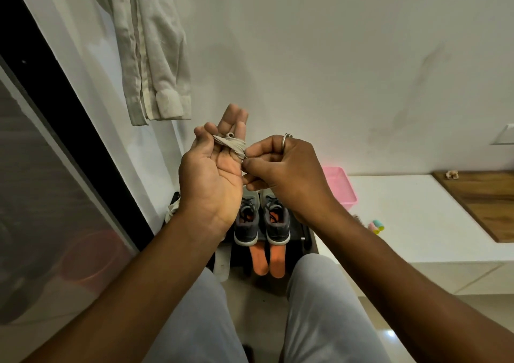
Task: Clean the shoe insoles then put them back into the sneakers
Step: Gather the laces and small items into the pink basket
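My right grip [278, 165] pinches the end of a cloth strip [230, 143] wound round the straight fingers of my left grip [214, 168], whose thumb pins it. Below, orange insoles [260, 259] lie at the heels of the sneakers [275, 223]. They look light and floppy, so I'd lift them by the heel edge.

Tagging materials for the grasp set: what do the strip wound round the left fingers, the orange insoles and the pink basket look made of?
Strip: woven fabric, matte off-white; it bunches and folds, likely a shoelace. Insoles: probably foam, matte orange, no sheen. Basket: moulded plastic, smooth pink, stiff straight rim.
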`<state>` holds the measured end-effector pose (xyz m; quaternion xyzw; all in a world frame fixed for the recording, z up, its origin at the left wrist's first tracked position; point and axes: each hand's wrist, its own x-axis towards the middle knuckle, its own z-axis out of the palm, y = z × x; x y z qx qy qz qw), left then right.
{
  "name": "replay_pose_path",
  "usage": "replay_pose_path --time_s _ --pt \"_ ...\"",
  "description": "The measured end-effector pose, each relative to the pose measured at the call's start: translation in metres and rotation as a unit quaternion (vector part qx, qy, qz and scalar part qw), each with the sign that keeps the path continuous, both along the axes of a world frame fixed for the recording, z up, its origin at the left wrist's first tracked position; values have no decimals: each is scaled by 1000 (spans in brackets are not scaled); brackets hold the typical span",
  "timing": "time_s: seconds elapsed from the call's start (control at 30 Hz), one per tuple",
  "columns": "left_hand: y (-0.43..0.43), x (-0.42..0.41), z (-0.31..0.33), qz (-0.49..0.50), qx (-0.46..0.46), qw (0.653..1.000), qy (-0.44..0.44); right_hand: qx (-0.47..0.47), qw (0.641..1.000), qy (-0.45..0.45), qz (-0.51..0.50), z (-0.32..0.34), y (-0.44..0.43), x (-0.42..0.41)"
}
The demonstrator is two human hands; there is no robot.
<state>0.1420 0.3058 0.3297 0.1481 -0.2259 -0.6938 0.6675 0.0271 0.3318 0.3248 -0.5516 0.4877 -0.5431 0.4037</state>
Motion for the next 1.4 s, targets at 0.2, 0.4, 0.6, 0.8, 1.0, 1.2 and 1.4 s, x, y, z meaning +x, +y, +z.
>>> replay_pose_path --time_s 0.2,0.4,0.6,0.8,1.0,1.2,1.4 --pt "-2 0 -4 12 -15 999 -32 -70 987 138 -36 5 8 7" --pt "-2 4 0 10 -7 1000 -22 -49 980 190 31 12 6 1" --pt "5 -1 2 -15 4 1000 -20 -95 988 115 26 8 -1 -9" --pt "2 0 -1 -13 -7 999 -42 -153 978 143 -2 -1 -7 -12" --pt "-2 -2 -6 -28 4 998 -53 -195 961 191 -50 -11 -11 -5" --pt "1 -9 -14 -33 26 996 -76 -144 959 234 -70 -18 -13 0" --pt "8 -18 -15 -40 13 994 -106 -160 952 230 -123 -21 -14 -3"
